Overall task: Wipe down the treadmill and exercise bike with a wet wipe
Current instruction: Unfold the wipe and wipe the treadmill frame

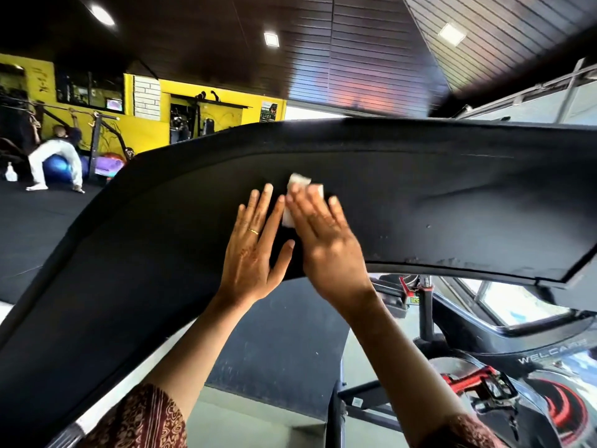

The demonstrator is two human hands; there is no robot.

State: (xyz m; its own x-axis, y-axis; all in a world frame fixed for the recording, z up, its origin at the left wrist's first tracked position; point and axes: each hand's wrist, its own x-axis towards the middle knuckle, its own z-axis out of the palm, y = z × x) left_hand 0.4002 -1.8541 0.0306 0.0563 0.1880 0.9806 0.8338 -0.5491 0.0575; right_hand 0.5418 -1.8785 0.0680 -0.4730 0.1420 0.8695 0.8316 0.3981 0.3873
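A large black treadmill panel (pixel 420 195) curves across the middle of the view. My right hand (pixel 323 240) presses a white wet wipe (pixel 298 184) flat against this panel, and the wipe shows above and to the left of the fingers. Beside it, my left hand (pixel 255 250) lies flat on the panel with straight fingers and a ring on one finger. The two hands nearly touch. At the lower right stands the exercise bike (pixel 533 376), black with red pedal straps and a red-marked flywheel.
A person (pixel 55 156) bends over a blue exercise ball (pixel 59 171) at the far left on black floor mats. Yellow walls with racks lie behind. Windows run along the right. A white bottle (pixel 10 172) stands on the floor at left.
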